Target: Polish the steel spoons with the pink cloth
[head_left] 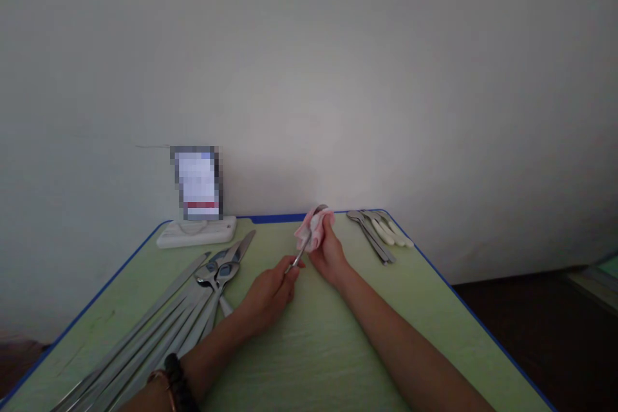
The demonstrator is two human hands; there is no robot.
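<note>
No lettering or numbers can be read; the screen at nine o'clock from the view's centre is pixelated.

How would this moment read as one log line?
left hand: grips utensil; right hand: holds pink cloth around utensil; table left: metal cutlery; table right: spoons, white-handled cutlery

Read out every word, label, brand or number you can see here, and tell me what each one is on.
No text can be read.
Device screen: pixelated; a red bar shows, but no letters.
White base under it: nothing legible.
Cutlery on the left and cutlery on the right: no lettering discernible.
Pink cloth: none visible.
</note>
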